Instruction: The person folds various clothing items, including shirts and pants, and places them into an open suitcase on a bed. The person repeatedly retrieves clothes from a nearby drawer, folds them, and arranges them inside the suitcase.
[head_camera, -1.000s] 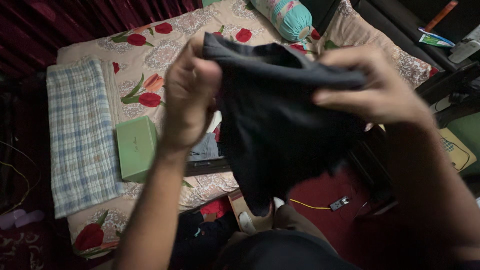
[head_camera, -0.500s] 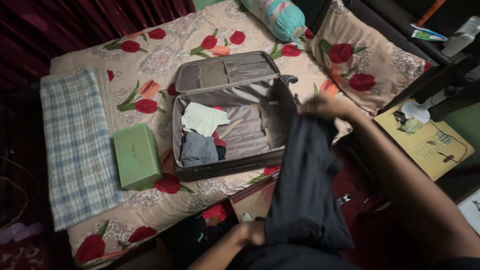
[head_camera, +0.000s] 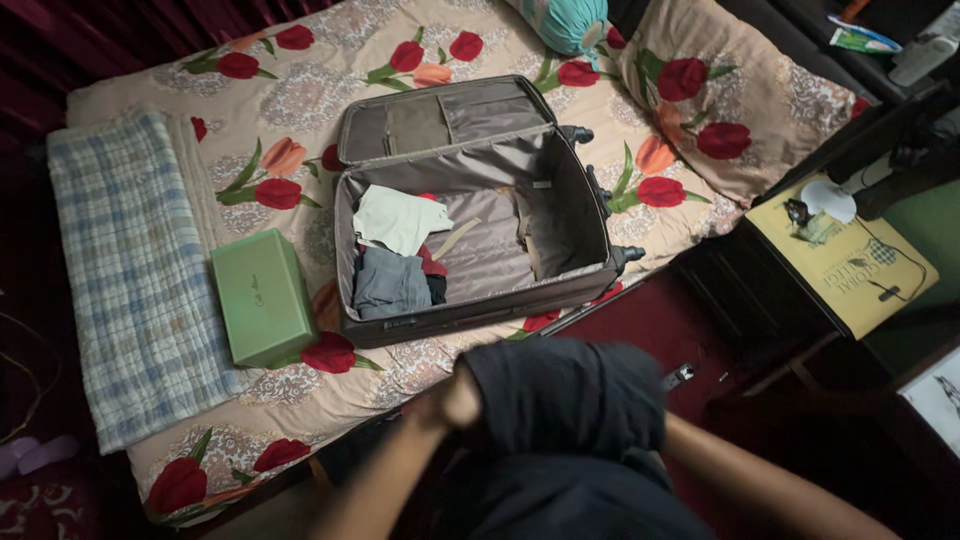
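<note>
- Holding a dark garment (head_camera: 565, 395) low at 6 o'clock in the head view, we have it bunched against the body, just short of the bed's near edge.
- Left hand (head_camera: 455, 398): closed in a fist on the garment's left edge, cloth gathered under the fingers.
- Right hand: hidden behind the cloth; only the forearm shows, running in from 4 o'clock. We cannot tell whether it grips or lies flat.
- Open suitcase (head_camera: 470, 215) lies on the floral bedspread (head_camera: 300, 100) at 12 o'clock from the garment, lid flap thrown back toward the far side.
- Progress, as we judge it: packing begun, far from finished. A pale folded piece (head_camera: 400, 220) and a grey folded piece (head_camera: 392, 282) sit in the case's left half; the right half shows bare lining. The dark garment is not yet in the case.
- Orientation: the garment reads as a rough rectangle, long axis running 9 to 3 o'clock across the view, parallel to the case's near wall. Which end is which we cannot tell.
- Also noted: green box (head_camera: 262, 297) at 9 o'clock of the case, checked blanket (head_camera: 130, 270) beyond it, teal bolster (head_camera: 570, 22) at the far edge.
</note>
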